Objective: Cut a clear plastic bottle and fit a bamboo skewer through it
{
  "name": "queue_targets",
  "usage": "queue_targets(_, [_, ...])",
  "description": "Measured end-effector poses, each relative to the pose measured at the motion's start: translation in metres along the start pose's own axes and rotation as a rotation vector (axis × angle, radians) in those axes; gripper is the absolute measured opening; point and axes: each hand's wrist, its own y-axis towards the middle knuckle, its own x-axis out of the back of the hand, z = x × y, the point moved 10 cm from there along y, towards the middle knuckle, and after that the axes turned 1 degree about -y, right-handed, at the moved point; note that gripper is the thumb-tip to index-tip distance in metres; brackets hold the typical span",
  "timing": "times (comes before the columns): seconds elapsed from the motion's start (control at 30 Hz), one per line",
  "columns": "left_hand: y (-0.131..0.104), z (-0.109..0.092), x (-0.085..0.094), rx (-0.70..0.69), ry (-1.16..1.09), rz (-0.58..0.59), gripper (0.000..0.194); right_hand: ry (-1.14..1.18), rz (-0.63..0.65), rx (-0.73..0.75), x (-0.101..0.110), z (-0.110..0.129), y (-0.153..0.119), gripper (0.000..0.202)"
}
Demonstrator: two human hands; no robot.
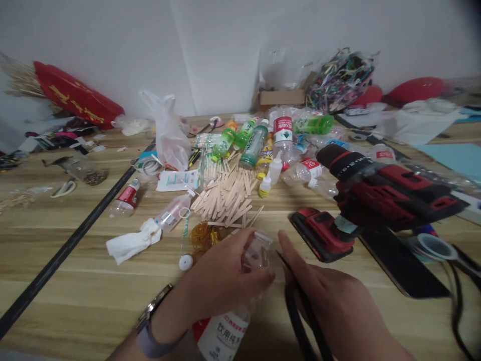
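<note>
My left hand (229, 276), with a watch on its wrist, grips a clear plastic bottle (225, 333) with a red and white label. The bottle leans away from me, its clear far end showing between thumb and fingers; whether that end is cut I cannot tell. Close by on the right, my right hand (323, 296) is closed around what look like black scissors (300, 316). Their dark pointed tip is near the bottle's far end, touching or apart I cannot tell. Rubber bands (202, 236) and a pile of wooden sticks (225, 195) lie beyond my left hand.
A red and black cordless drill (391, 185) stands at right, beside a dark phone (404, 263) and a magnifying glass (436, 246). Several bottles (253, 145) crowd the back. A long black bar (75, 245) crosses the left. Small glue bottles (265, 186) stand beyond the hands.
</note>
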Motion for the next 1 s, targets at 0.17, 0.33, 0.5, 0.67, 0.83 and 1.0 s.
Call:
queue_targets(0.17, [-0.006,-0.008,-0.003,-0.074,0.034,0.003,0.022,-0.004,0.053,0.045,-0.003,0.005,0.005,0.062])
queue_targets(0.33, [-0.008,-0.003,-0.006,-0.09,0.05,0.03,0.024,-0.035,0.034,0.069,-0.002,0.008,0.008,0.069])
queue_targets(0.5, [-0.009,-0.001,-0.009,-0.118,0.077,0.003,0.021,-0.07,0.033,0.05,-0.004,0.011,0.008,0.083])
queue_targets(0.67, [-0.011,0.001,-0.013,-0.153,0.155,-0.003,0.022,-0.074,0.146,0.033,-0.017,0.007,-0.004,0.1])
queue_targets(0.83, [-0.014,0.0,-0.017,-0.194,0.201,0.001,0.023,-0.129,0.217,0.064,-0.025,0.005,-0.014,0.089])
queue_targets(1.0, [-0.017,-0.006,-0.021,-0.16,0.307,0.009,0.03,-0.134,0.209,0.013,-0.023,0.005,-0.019,0.085])
